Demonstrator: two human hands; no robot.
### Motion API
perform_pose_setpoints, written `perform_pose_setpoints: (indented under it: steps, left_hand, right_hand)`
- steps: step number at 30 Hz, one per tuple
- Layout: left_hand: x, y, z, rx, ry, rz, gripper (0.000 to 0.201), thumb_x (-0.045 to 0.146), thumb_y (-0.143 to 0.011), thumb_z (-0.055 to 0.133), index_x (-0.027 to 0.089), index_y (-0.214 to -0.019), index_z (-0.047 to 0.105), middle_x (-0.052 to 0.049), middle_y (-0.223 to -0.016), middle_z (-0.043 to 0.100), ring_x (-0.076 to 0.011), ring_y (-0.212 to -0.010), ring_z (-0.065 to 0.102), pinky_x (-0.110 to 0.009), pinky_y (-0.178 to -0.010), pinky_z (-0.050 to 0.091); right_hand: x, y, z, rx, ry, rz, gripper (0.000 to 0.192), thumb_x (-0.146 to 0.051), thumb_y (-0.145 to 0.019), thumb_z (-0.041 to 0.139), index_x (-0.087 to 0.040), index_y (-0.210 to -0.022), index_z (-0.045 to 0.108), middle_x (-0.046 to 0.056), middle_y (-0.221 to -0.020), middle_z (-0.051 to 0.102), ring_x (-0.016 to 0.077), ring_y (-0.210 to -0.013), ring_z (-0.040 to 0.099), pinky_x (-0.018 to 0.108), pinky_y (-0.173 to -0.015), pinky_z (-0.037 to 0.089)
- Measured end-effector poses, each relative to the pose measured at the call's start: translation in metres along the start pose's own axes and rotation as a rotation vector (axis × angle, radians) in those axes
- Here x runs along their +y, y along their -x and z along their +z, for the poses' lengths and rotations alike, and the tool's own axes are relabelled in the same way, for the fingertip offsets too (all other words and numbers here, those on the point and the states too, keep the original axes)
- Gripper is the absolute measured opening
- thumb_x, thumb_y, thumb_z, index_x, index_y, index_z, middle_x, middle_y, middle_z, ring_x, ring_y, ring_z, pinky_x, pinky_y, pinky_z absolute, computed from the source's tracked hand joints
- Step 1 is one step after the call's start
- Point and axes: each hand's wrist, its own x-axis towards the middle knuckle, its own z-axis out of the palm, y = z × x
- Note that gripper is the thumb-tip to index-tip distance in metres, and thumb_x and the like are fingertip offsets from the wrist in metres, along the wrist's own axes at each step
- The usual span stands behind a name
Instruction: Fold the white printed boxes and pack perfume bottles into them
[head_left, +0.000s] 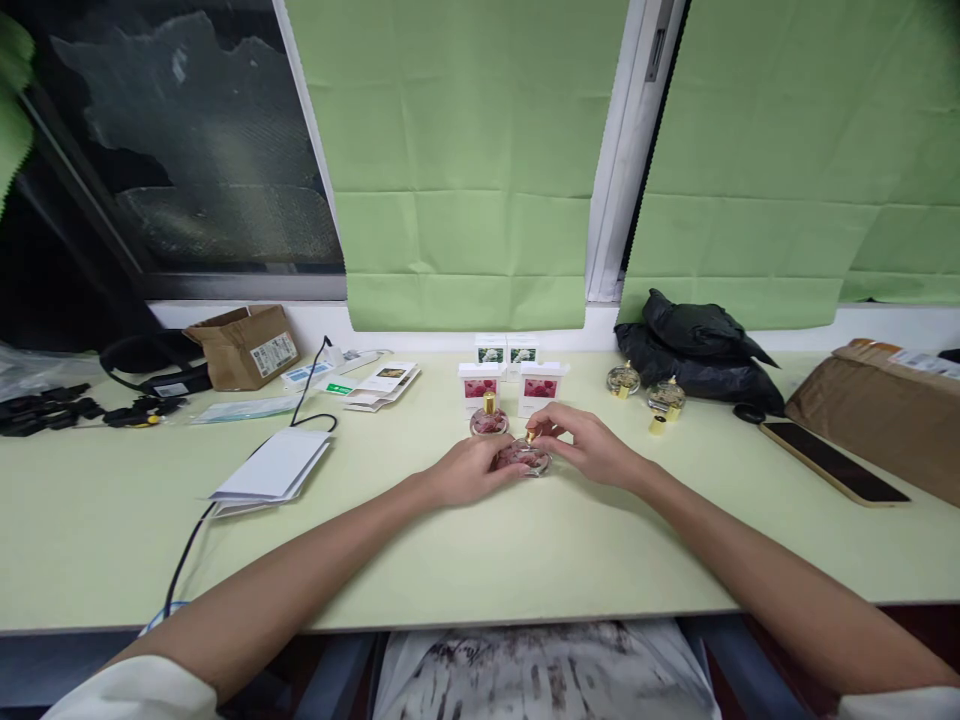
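Observation:
A round glass perfume bottle with pink petals inside stands on the table. My left hand is closed around its left side, the thumb in front. The fingers of my right hand pinch the gold top of the same bottle; whether that is a cap or the spray head I cannot tell. Just behind is a second pink bottle with a gold cap. Two white boxes with pink flower pictures, a left box and a right box, stand behind the bottles.
White boxes with a green picture stand at the back. To the right are two clear bottles, a loose gold cap, black bags, a phone and a brown parcel. Folded white cards and a cable lie left.

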Motion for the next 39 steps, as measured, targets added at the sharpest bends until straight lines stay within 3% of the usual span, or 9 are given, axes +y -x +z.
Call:
perform_pose_setpoints:
  steps: [10,20,27,32,39]
  left_hand:
    - [0.0,-0.001,0.0,-0.025,-0.011,0.019,0.043,0.062,-0.1,0.054,0.021,-0.104,0.067,-0.002,-0.083,0.066,-0.02,-0.072,0.058,-0.03,-0.067,0.04]
    - [-0.003,-0.001,0.001,-0.032,-0.029,0.01,0.041,0.06,-0.101,0.053,0.021,-0.099,0.064,-0.001,-0.082,0.066,-0.019,-0.071,0.058,-0.029,-0.064,0.038]
    - [-0.003,0.0,0.001,-0.025,-0.011,0.021,0.042,0.061,-0.1,0.055,0.021,-0.102,0.065,-0.002,-0.084,0.067,-0.0198,-0.073,0.059,-0.03,-0.066,0.04]
    - [-0.001,0.0,0.0,-0.017,0.029,0.016,0.045,0.063,-0.098,0.056,0.02,-0.107,0.067,-0.003,-0.084,0.068,-0.0212,-0.075,0.061,-0.031,-0.069,0.043]
    - [-0.002,-0.001,0.0,-0.03,-0.029,0.009,0.041,0.06,-0.101,0.054,0.021,-0.096,0.063,-0.001,-0.081,0.064,-0.0186,-0.071,0.057,-0.029,-0.064,0.037]
  right_hand:
    - [0.0,0.0,0.006,0.027,-0.033,0.003,0.016,-0.033,-0.105,0.058,-0.024,-0.115,0.067,0.007,-0.111,0.07,0.0206,-0.098,0.066,0.035,-0.085,0.056]
    - [0.0,-0.002,0.014,0.102,-0.089,0.1,0.021,-0.041,-0.101,0.066,-0.021,-0.096,0.064,0.002,-0.091,0.065,0.0162,-0.079,0.062,0.028,-0.068,0.052]
    - [0.001,0.0,0.009,0.046,-0.082,0.036,0.027,-0.037,-0.102,0.065,-0.026,-0.127,0.065,0.007,-0.119,0.067,0.0176,-0.093,0.067,0.032,-0.081,0.056]
    - [-0.002,-0.001,0.01,0.05,-0.032,0.01,0.017,-0.034,-0.105,0.059,-0.024,-0.114,0.07,0.006,-0.109,0.07,0.0198,-0.098,0.065,0.033,-0.083,0.053]
    - [0.0,-0.001,0.017,0.116,-0.099,0.11,0.021,-0.043,-0.099,0.068,-0.022,-0.098,0.065,0.002,-0.093,0.067,0.017,-0.082,0.063,0.029,-0.07,0.052]
